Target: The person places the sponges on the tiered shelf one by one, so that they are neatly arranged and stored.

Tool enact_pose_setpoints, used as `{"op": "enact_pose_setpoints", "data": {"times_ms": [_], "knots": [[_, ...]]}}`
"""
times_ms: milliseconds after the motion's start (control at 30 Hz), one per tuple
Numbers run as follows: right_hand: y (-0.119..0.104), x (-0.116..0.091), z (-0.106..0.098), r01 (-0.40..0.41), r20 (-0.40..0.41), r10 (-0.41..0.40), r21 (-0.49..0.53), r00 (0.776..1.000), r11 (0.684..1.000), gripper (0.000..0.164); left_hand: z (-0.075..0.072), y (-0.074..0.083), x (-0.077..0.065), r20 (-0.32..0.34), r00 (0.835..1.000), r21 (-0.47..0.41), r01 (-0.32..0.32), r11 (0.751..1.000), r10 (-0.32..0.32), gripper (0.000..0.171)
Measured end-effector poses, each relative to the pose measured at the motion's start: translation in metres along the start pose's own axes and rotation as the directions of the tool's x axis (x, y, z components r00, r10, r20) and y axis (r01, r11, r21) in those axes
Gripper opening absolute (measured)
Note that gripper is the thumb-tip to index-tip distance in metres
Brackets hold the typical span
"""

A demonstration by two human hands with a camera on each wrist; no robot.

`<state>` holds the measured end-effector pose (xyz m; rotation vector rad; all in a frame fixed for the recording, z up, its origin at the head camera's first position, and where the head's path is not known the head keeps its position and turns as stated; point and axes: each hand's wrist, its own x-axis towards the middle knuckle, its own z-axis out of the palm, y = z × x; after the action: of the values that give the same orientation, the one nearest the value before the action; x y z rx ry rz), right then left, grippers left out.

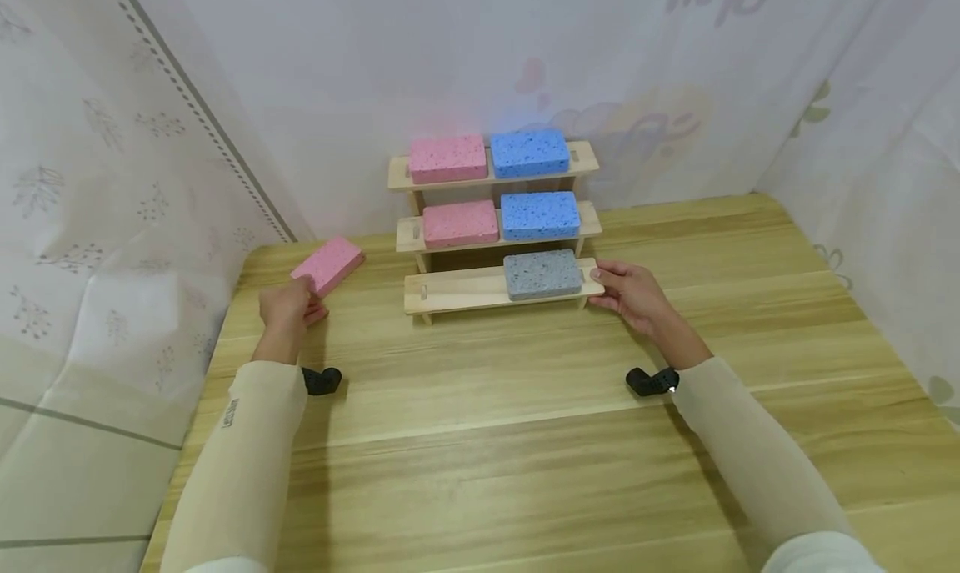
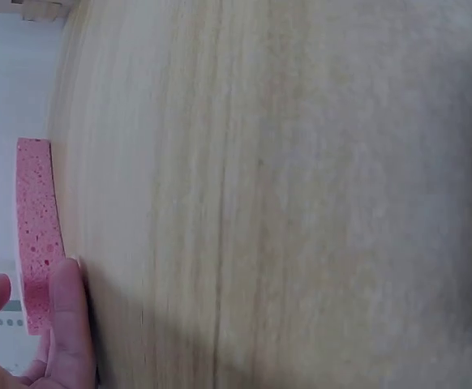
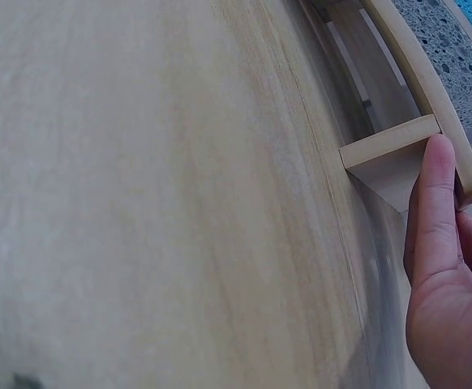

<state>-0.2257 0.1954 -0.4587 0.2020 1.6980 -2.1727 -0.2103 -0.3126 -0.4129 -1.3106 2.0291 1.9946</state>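
At the left of the table, my left hand (image 1: 285, 308) pinches the near end of a loose pink sponge (image 1: 330, 264). The left wrist view shows that sponge (image 2: 37, 211) between thumb and fingers, low over the wood. My right hand (image 1: 639, 296) grips the right end of the bottom step of a three-step wooden rack (image 1: 461, 289), thumb on top and fingers beneath. A grey sponge (image 1: 543, 274) lies on the right half of that step, beside the thumb. Part of the rack's end and leg (image 3: 394, 142) shows in the right wrist view.
The middle step holds a pink sponge (image 1: 461, 223) and a blue sponge (image 1: 541, 215). On the top step sit another pink sponge (image 1: 447, 158) and another blue sponge (image 1: 530, 153). A pale patterned curtain (image 1: 337, 72) hangs behind the wooden table (image 1: 480, 448).
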Motion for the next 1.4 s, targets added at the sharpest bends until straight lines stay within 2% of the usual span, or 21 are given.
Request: {"op": "enact_pose_setpoints", "data": {"times_ms": [100,300,533,733,867,1033,1100,1167,1333,1400], "knots": [[0.000,0.000,0.000,0.006,-0.001,-0.006,0.002,1.000,1.000,0.047,0.001,0.000,0.003,-0.008,1.000,0.027,-0.009,1.000,0.009,0.028],[0.002,0.002,-0.001,0.014,0.009,-0.014,0.017,1.000,1.000,0.049,0.003,-0.001,0.011,-0.023,1.000,0.095,-0.019,0.995,0.021,0.049],[0.002,0.001,-0.001,0.015,0.008,-0.015,0.024,1.000,1.000,0.051,0.005,-0.003,0.016,-0.027,1.000,0.091,-0.010,0.996,0.012,0.051],[0.002,0.001,-0.001,0.016,0.005,-0.016,0.018,1.000,1.000,0.052,0.006,-0.001,0.013,-0.037,0.999,0.094,0.001,0.996,0.003,0.052],[0.002,0.000,-0.001,0.016,0.006,-0.016,0.004,1.000,1.000,0.054,0.007,0.002,0.010,-0.037,0.999,0.060,-0.002,0.998,0.004,0.053],[0.002,0.000,-0.001,0.006,-0.012,-0.006,0.007,1.000,1.000,0.052,0.008,0.002,0.009,-0.020,1.000,-0.062,-0.014,0.998,0.013,0.025],[0.002,0.000,-0.001,0.005,-0.007,-0.005,0.011,1.000,1.000,0.053,0.007,0.001,0.008,-0.015,0.999,-0.128,-0.031,0.991,0.029,0.021],[0.001,0.000,-0.001,0.006,-0.006,-0.006,0.010,1.000,1.000,0.053,0.005,-0.001,0.008,-0.017,0.999,-0.176,-0.048,0.983,0.046,0.032],[0.001,0.000,0.000,0.002,-0.009,-0.002,0.003,1.000,1.000,0.050,0.001,-0.005,0.006,-0.006,0.998,-0.199,-0.063,0.978,0.063,0.070],[0.001,0.000,0.000,0.002,-0.014,-0.002,0.007,1.000,1.000,0.048,0.000,-0.005,0.007,0.005,0.998,-0.197,-0.064,0.978,0.067,0.071]]}}
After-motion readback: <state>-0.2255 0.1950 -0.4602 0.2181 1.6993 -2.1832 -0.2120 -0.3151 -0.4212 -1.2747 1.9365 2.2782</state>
